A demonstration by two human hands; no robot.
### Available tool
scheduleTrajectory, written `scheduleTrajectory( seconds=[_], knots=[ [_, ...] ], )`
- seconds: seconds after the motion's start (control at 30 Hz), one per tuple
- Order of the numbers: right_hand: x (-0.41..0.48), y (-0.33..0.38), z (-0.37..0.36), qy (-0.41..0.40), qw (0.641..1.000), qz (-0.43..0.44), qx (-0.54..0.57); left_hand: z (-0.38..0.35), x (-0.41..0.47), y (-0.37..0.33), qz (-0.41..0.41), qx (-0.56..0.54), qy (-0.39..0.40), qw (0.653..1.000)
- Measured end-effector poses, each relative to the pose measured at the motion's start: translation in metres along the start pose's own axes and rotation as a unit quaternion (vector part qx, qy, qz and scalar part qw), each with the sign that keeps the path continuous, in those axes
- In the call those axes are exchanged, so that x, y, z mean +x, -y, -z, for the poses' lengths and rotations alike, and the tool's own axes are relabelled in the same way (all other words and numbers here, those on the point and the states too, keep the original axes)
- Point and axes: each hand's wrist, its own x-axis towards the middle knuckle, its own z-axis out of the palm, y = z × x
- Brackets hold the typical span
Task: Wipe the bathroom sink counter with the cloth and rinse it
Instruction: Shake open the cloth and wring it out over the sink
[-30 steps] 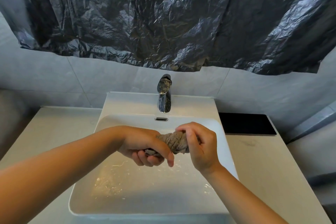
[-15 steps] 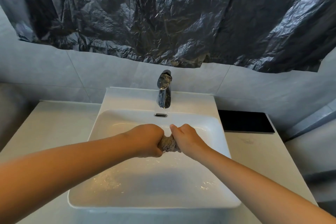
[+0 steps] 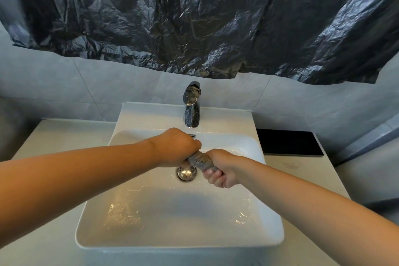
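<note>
- Head view: both forearms reach in from the near edge and meet over the white sink point(image 3: 179, 245), above its back half.
- The left hand point(image 3: 175, 147) is turned knuckles-up, its fingers curled under and clamped on the far end of the cloth point(image 3: 199, 160).
- The right hand point(image 3: 221, 169) grips the near end, its fingers point(image 3: 212, 177) wrapped round the fabric, knuckles facing the camera.
- The cloth is grey and wound into a tight, short rope between the two fists. Only a small stretch of it shows; it hangs in the air just above the round metal drain point(image 3: 186, 172), not touching the basin.
- Water lies as bright streaks and droplets on the basin floor, nearer the camera than the hands.
- The chrome faucet point(image 3: 192, 106) stands upright on the sink's back ledge, its spout just behind the left hand.
- The pale table point(image 3: 56, 136) flanks the sink on both sides. A flat black slab point(image 3: 288, 142) lies on its right rear part, against the grey tiled wall point(image 3: 103, 86).
- Crumpled dark plastic sheeting point(image 3: 194, 17) hangs across the wall above the faucet.
</note>
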Motion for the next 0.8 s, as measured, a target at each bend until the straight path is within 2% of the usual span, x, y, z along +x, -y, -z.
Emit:
scheduleTrajectory(
  seconds=[0.07,0.13,0.2,0.27,0.37,0.43,0.53,0.63,0.7,0.73,0.8],
  knots=[
    [-0.002,0.001,0.001,-0.005,1.0,0.01,-0.002,-0.001,0.0,0.0,0.015,-0.035,0.007,0.999],
    [-0.005,0.003,0.003,-0.066,0.995,0.069,-0.036,0.002,-0.001,-0.002,0.055,-0.118,0.041,0.991],
    [-0.011,0.005,0.003,-0.148,0.972,0.151,-0.104,0.006,-0.004,-0.003,0.098,-0.264,0.103,0.954],
    [-0.018,0.0,0.004,-0.207,0.933,0.246,-0.164,0.012,-0.007,-0.003,0.123,-0.396,0.164,0.895],
    [-0.028,-0.022,0.007,-0.246,0.848,0.441,-0.163,0.018,-0.013,0.001,0.125,-0.525,0.228,0.811],
    [-0.03,-0.037,0.008,-0.263,0.767,0.548,-0.205,0.02,-0.017,0.006,0.111,-0.616,0.267,0.733],
    [-0.022,-0.05,0.007,-0.312,0.633,0.648,-0.288,0.021,-0.021,0.011,0.074,-0.708,0.35,0.609],
    [-0.014,-0.044,-0.001,-0.353,0.569,0.7,-0.248,0.023,-0.021,0.011,0.026,-0.739,0.43,0.518],
    [-0.014,-0.034,-0.007,-0.366,0.537,0.727,-0.222,0.025,-0.022,0.01,0.012,-0.741,0.457,0.492],
    [-0.015,-0.029,-0.008,-0.367,0.524,0.737,-0.219,0.027,-0.023,0.01,0.013,-0.734,0.461,0.499],
    [-0.015,-0.022,-0.005,-0.364,0.515,0.739,-0.239,0.03,-0.025,0.007,0.034,-0.705,0.446,0.551]
  ],
)
